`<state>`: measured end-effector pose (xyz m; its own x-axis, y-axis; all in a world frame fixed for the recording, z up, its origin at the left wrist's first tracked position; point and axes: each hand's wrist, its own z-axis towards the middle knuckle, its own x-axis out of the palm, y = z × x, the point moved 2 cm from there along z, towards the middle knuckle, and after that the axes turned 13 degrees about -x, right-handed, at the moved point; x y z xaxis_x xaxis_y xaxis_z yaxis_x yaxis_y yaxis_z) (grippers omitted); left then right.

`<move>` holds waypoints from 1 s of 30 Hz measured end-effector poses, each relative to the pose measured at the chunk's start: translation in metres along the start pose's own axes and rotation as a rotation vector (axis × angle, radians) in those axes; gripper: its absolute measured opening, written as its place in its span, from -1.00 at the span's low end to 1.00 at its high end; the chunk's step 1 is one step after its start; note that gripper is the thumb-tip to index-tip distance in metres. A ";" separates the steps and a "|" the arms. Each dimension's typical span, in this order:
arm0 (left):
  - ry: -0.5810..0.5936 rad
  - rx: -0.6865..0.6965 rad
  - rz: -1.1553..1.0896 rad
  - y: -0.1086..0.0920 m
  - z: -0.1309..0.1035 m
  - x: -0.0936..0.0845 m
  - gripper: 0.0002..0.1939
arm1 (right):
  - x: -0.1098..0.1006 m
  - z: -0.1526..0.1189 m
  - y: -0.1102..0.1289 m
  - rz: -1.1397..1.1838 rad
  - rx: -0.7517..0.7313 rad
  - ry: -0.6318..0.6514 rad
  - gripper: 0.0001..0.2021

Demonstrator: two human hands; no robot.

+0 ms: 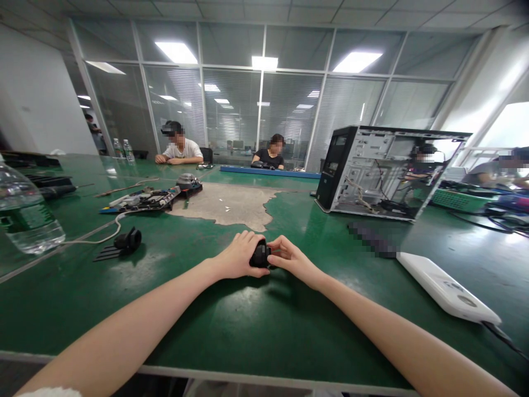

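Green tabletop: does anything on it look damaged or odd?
Yes: near the middle, a pale, ragged-edged patch breaks the green surface, as if torn away; white scraps lie on it. The computer case at right stands open.

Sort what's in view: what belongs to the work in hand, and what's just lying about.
In hand:
- black part, between left hand and right hand

Apparently just lying about:
- second black piece at left, though it could be related
- circuit board
- open computer case
- white device
- large water bottle
- green basket
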<state>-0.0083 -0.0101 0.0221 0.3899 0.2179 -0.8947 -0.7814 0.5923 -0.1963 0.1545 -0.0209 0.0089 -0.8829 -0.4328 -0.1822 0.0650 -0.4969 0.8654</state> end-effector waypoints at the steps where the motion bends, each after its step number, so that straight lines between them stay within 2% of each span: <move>1: -0.002 -0.003 0.000 0.000 0.000 0.000 -0.30 | 0.000 0.000 0.000 -0.019 0.001 -0.015 -0.76; 6: 0.005 -0.001 -0.014 0.001 0.002 0.003 -0.34 | 0.000 0.002 -0.004 -0.079 0.024 -0.045 -0.71; 13: -0.009 0.000 -0.012 0.002 0.003 0.004 -0.36 | -0.002 0.001 -0.004 -0.037 -0.039 0.036 -0.65; 19: -0.011 -0.008 -0.006 0.003 0.003 0.005 -0.36 | 0.000 0.002 -0.003 -0.078 -0.034 -0.016 -0.78; 25: -0.014 -0.004 -0.006 0.004 0.004 0.006 -0.36 | -0.002 0.003 -0.009 -0.123 0.018 -0.045 -0.72; 30: -0.020 -0.006 -0.008 0.004 0.004 0.007 -0.35 | -0.002 0.003 -0.006 -0.067 0.003 0.009 -0.71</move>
<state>-0.0073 -0.0031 0.0167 0.4058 0.2282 -0.8850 -0.7812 0.5892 -0.2062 0.1542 -0.0150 0.0051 -0.8808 -0.4057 -0.2440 0.0046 -0.5227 0.8525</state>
